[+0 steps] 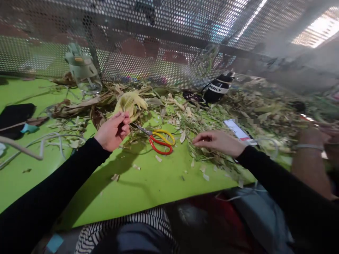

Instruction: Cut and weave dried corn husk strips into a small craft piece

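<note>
My left hand [113, 131] is closed in a pinch at the lower end of a pale yellow-green, crumpled dry leaf [129, 101], which fans out above the fingertips. Just right of that hand lies a pair of scissors [161, 140] with one yellow and one red handle; its blades point toward the leaf. My right hand [218, 141] hovers low over dried plant scraps [201, 123], palm down, fingers loosely stretched toward the left. Nothing shows between its fingers. A phone with a lit screen [237, 130] lies just behind that hand.
The green table [148, 190] carries scattered clippings. A clear bottle [83, 70] and a dark bottle [218, 87] stand before the perforated metal screen [164, 60]. White cables [39, 150] and a black flat object [16, 118] lie left. Another person's arm [308, 158] reaches in at right.
</note>
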Tool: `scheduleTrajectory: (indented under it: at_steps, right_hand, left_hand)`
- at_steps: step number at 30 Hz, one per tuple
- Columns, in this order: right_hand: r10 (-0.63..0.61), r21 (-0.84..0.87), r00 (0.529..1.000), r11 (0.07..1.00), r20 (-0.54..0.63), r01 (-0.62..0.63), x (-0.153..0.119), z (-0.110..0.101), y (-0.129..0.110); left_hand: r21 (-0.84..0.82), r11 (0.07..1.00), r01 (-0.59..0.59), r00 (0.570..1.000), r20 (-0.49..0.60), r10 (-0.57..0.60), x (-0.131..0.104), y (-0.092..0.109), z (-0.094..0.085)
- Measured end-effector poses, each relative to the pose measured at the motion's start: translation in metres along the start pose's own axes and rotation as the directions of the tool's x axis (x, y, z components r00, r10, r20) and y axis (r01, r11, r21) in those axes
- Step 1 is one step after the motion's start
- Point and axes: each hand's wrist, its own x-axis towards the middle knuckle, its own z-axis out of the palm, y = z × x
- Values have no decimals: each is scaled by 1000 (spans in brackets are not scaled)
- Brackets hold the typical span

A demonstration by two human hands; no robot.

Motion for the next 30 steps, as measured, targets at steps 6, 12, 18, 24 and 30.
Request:
scheduleTrajectory:
  at_steps: [6, 12, 18, 24, 30]
  right_hand:
    - [-159, -22, 985, 987, -73, 158, -5, 46, -27]
    - [-426, -126, 899, 902, -101, 414, 34, 114, -87]
    - [-393, -164, 919, 908, -11, 386, 50, 106, -91]
    - [-315, -201, 936, 938, -157, 282, 18, 40, -57]
    - [-125, -202, 980, 975, -156, 93, -34, 2, 3]
  left_hand:
    - [-134, 977, -167, 986, -48, 162, -1, 16, 0]
    - [-151, 975, -162, 986, -63, 154, -3, 16, 1]
    - [-82, 990, -114, 993, -21, 113, -12, 20, -5]
    - [-22, 999, -29, 1000, -5, 29, -16, 14, 1]
    - [34, 999, 23, 998, 63, -25, -14, 5, 3]
